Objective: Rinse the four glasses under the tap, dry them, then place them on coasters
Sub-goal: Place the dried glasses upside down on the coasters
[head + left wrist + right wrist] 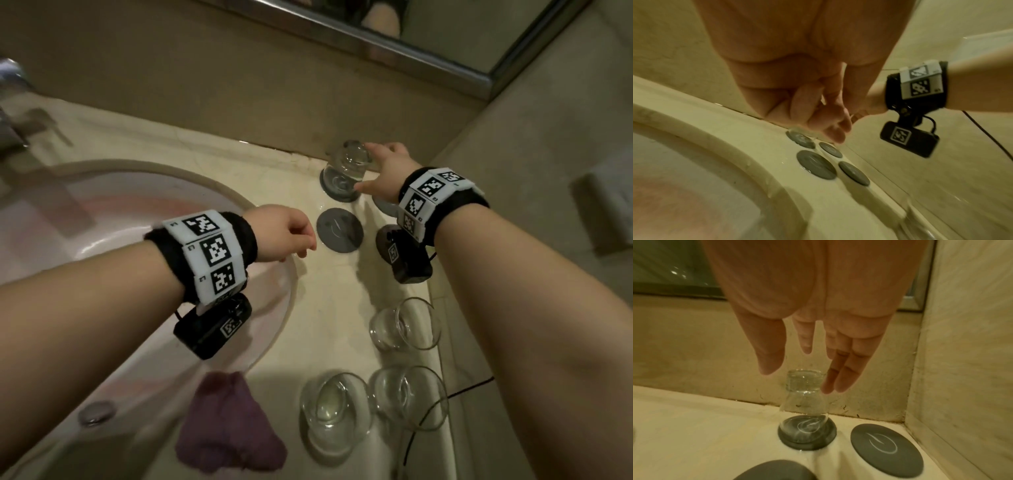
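- My right hand (813,331) is spread with straight fingers (840,378) and thumb either side of the upturned glass (804,400), holding nothing; whether the fingertips brush it I cannot tell.
- That glass stands mouth-down on the far coaster (789,438), just beyond my right fingertips, near the wall corner.
- A bare coaster (887,451) lies just right of it, marked with a pale swirl; no readable lettering on it.
- Another bare coaster (339,230) sits between my two hands, and a fourth (854,173) lies under my right wrist.
- My left hand (284,233) hangs over the basin rim (281,305) with fingers loosely curled, gripping nothing.
- Three more glasses (406,323) (334,413) (411,397) stand upright on the counter below my right forearm.
- A purple cloth (229,428) lies bunched beneath my left forearm, beside the nearest glass.
- Both wristbands (209,253) carry black-and-white square codes, with tiny characters too small to read.
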A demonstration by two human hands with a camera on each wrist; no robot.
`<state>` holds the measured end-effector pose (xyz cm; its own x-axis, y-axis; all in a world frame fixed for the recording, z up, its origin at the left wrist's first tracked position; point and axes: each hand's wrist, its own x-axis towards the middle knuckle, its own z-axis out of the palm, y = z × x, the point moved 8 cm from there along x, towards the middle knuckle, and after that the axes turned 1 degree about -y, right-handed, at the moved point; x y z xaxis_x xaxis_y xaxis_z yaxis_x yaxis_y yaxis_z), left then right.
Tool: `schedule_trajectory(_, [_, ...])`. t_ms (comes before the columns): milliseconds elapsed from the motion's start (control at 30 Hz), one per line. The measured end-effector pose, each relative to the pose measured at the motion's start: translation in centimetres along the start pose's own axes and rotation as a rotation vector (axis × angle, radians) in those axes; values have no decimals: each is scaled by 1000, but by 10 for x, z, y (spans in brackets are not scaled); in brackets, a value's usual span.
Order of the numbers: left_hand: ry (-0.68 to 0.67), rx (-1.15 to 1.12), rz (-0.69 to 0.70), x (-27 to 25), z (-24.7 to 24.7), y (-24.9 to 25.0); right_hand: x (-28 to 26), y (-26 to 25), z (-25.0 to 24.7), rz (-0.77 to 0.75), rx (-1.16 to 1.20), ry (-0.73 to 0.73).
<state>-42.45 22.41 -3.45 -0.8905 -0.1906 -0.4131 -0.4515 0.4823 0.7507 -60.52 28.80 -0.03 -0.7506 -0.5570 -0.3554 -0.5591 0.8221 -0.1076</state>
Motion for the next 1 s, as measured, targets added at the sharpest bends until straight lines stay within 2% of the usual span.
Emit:
schedule_trajectory(167, [-232, 288, 63, -32, 53, 16, -44, 3, 6, -32, 19, 30])
schedule_trajectory(333, [-369, 329, 63, -47, 94, 23, -89, 7, 13, -76, 8, 47])
schedule_trajectory(433, [-429, 535, 66, -57, 115, 29, -107, 14, 18, -68, 6, 46])
schedule_trajectory(500, [-433, 666, 93, -62, 123, 35, -116, 19, 22, -61, 13, 36])
schedule_trajectory(833, [-447, 1033, 237, -64, 149, 49, -138, 25, 35, -81, 55, -29])
schedule_trajectory(933, [-399, 970, 220, -59, 130, 53, -138, 26, 28, -91, 153, -40])
schedule_trajectory(1000, [-332, 776, 159, -51, 107, 56, -135, 30, 24, -88, 289, -41])
